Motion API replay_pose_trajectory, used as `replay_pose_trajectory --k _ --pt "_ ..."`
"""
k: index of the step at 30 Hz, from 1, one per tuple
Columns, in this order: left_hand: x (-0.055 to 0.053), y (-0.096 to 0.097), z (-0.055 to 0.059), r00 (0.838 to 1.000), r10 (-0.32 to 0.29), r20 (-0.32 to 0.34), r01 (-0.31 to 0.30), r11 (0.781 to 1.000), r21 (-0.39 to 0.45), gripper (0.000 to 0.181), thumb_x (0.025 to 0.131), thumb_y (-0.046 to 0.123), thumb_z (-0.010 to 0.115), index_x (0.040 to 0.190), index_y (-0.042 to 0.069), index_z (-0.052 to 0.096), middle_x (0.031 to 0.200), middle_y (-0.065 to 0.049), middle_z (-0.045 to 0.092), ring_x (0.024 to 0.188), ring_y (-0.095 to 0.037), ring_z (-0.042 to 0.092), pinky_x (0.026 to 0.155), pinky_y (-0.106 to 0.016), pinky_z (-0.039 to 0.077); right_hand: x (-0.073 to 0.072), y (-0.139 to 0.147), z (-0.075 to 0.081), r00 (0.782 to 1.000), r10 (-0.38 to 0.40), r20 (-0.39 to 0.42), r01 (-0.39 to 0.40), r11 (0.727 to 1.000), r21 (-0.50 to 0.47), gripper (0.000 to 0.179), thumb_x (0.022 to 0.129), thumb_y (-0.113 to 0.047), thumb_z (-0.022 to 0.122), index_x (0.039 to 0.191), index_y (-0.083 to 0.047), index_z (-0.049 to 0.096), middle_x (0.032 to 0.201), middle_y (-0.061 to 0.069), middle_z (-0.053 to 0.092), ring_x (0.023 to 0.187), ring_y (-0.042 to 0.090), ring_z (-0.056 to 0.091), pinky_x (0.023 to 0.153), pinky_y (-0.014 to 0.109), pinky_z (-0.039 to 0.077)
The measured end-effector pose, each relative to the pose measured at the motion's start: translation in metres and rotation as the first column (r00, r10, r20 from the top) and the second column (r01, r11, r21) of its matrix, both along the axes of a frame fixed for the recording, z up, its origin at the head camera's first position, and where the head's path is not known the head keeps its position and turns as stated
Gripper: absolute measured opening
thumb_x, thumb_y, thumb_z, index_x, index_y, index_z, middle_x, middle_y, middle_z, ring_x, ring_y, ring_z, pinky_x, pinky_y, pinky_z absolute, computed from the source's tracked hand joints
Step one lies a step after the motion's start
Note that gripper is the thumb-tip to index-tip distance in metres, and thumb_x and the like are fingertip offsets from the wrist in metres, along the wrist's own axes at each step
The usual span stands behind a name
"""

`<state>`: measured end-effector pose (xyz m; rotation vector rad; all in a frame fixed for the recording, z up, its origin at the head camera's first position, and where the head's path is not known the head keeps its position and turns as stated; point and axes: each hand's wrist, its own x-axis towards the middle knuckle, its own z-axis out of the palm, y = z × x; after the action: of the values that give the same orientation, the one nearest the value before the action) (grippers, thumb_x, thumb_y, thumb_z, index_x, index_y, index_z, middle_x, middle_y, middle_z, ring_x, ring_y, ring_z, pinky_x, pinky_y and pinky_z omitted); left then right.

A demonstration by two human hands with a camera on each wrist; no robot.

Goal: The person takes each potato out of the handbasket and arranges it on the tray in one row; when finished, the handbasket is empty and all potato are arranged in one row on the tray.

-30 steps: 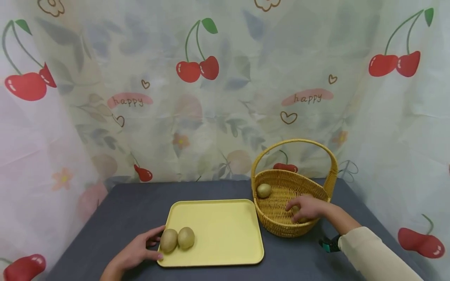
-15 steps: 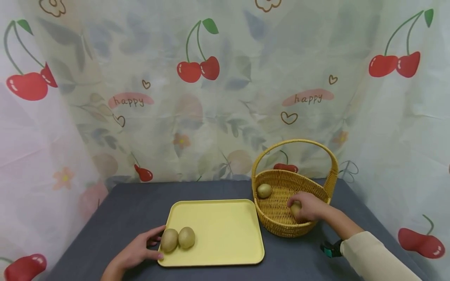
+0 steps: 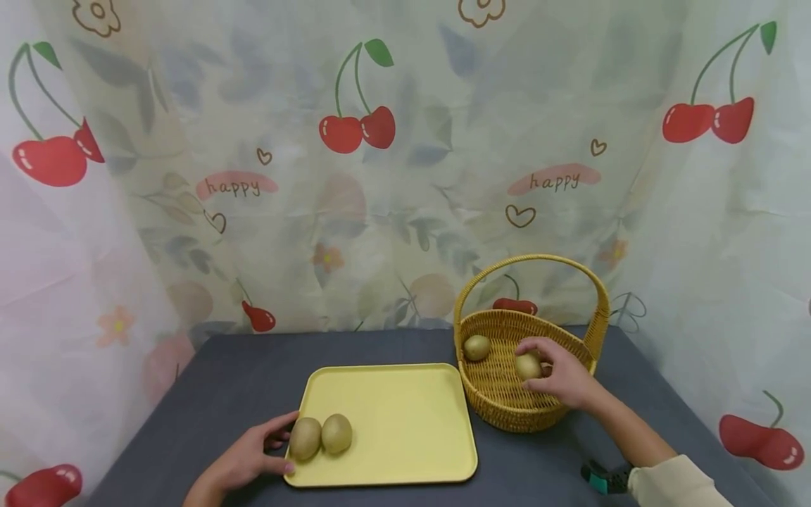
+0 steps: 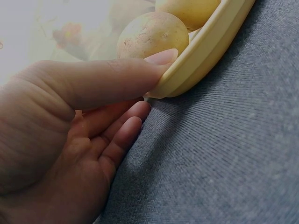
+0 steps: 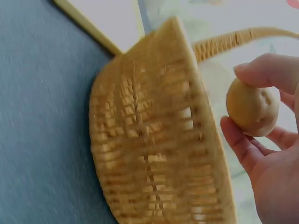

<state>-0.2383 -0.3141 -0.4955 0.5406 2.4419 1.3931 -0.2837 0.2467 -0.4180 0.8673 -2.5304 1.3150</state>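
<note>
My right hand [image 3: 557, 370] holds a potato [image 3: 528, 366] between thumb and fingers, over the basket. In the right wrist view this potato [image 5: 253, 107] is raised above the rim of the wicker basket [image 5: 154, 126]. A second potato [image 3: 476, 347] lies inside the basket [image 3: 507, 419] at its left. Two potatoes sit side by side at the left end of the yellow tray [image 3: 405, 422], one potato [image 3: 305, 439] nearest the rim and another potato [image 3: 336, 433] beside it. My left hand [image 3: 243, 454] rests at the tray's left edge, its thumb [image 4: 121, 79] straight against the rim.
The basket stands against the tray's right side, its tall arched handle [image 3: 532, 258] rising above it. A dark cloth [image 3: 374, 345] covers the table. Behind hangs a cherry-print curtain [image 3: 405, 211]. A black and teal band [image 3: 602, 479] shows by the right sleeve [image 3: 678, 486].
My right hand has gripped a potato low in the basket and lifted it up. The left hand and the tray have stayed in place.
</note>
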Motion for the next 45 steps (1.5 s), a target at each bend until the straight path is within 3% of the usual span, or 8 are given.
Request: replay_pose_trajectory --k 5,14,19,26,29,33,40,45 --pt "0.001 0.001 0.002 1.000 0.001 0.002 -0.001 1.000 -0.003 0.083 0.083 0.016 0.078 0.146 -0.012 0.032 0.132 -0.026 0.052 0.108 -0.033 0.056 0.083 -0.030 0.047 0.009 -0.016 0.003 0.998 0.037 -0.054 -0.040 0.997 -0.064 0.048 0.079 0.001 0.078 0.122 -0.003 0.058 0.127 0.018 0.050 0.101 0.028 0.057 0.075 0.033 0.052" --pt "-0.001 0.001 0.001 1.000 0.003 -0.002 -0.003 1.000 -0.006 0.083 0.082 0.016 0.078 0.146 -0.012 0.032 0.132 -0.026 0.052 0.108 -0.033 0.056 0.083 -0.029 0.047 0.014 -0.054 0.017 0.987 0.161 0.025 -0.157 0.981 -0.117 0.060 0.079 -0.001 0.077 0.134 -0.005 0.052 0.135 0.020 0.048 0.111 0.035 0.056 0.078 0.036 0.053" --pt "-0.001 0.001 0.001 1.000 0.004 0.014 -0.003 1.000 -0.026 0.082 0.083 0.016 0.077 0.146 -0.012 0.032 0.130 -0.025 0.054 0.108 -0.032 0.056 0.084 -0.031 0.047 0.014 -0.081 0.018 0.978 0.205 0.043 -0.202 0.978 -0.053 0.061 0.080 -0.006 0.077 0.136 -0.010 0.053 0.135 0.013 0.051 0.112 0.030 0.057 0.082 0.036 0.052" --pt "-0.001 0.001 0.002 1.000 0.009 0.021 -0.009 1.000 -0.020 0.084 0.082 0.017 0.079 0.146 -0.011 0.033 0.129 -0.025 0.054 0.107 -0.031 0.056 0.083 -0.029 0.047 0.021 -0.130 0.014 0.967 0.253 -0.013 -0.247 0.953 0.178 0.065 0.077 -0.006 0.074 0.137 -0.018 0.053 0.135 -0.001 0.051 0.114 0.018 0.053 0.080 0.036 0.051" --pt "-0.002 0.001 0.000 1.000 0.011 0.023 -0.010 1.000 -0.014 0.085 0.081 0.019 0.080 0.146 -0.010 0.033 0.129 -0.024 0.054 0.108 -0.030 0.056 0.082 -0.027 0.046 0.020 -0.150 0.009 0.963 0.269 -0.024 -0.258 0.941 0.218 0.065 0.075 -0.007 0.073 0.137 -0.015 0.053 0.134 0.001 0.053 0.112 0.016 0.053 0.080 0.036 0.051" --pt "-0.002 0.001 0.000 1.000 0.009 0.016 -0.009 1.000 -0.016 0.086 0.081 0.020 0.080 0.146 -0.011 0.033 0.131 -0.025 0.053 0.108 -0.031 0.057 0.082 -0.027 0.046 0.013 -0.172 -0.006 0.965 0.260 0.033 -0.261 0.944 0.202 0.066 0.074 -0.007 0.072 0.137 -0.015 0.054 0.133 0.001 0.054 0.106 0.013 0.054 0.075 0.031 0.050" --pt "-0.002 0.001 0.000 1.000 0.016 0.014 -0.016 1.000 -0.018 0.087 0.080 0.019 0.081 0.146 -0.010 0.033 0.130 -0.024 0.054 0.108 -0.031 0.056 0.083 -0.027 0.046 0.004 -0.207 -0.038 0.978 0.187 0.090 -0.202 0.955 0.217 0.073 0.070 -0.008 0.074 0.139 -0.016 0.053 0.136 -0.001 0.053 0.119 0.013 0.050 0.093 0.033 0.043" --pt "0.001 0.000 0.001 1.000 0.013 0.000 -0.013 1.000 -0.022 0.085 0.081 0.018 0.080 0.146 -0.011 0.034 0.129 -0.023 0.055 0.107 -0.028 0.057 0.083 -0.028 0.046 0.005 -0.228 -0.055 0.982 0.160 0.104 -0.180 0.959 0.220 0.076 0.066 -0.008 0.075 0.139 -0.017 0.053 0.132 0.000 0.055 0.113 0.011 0.052 0.088 0.029 0.043"
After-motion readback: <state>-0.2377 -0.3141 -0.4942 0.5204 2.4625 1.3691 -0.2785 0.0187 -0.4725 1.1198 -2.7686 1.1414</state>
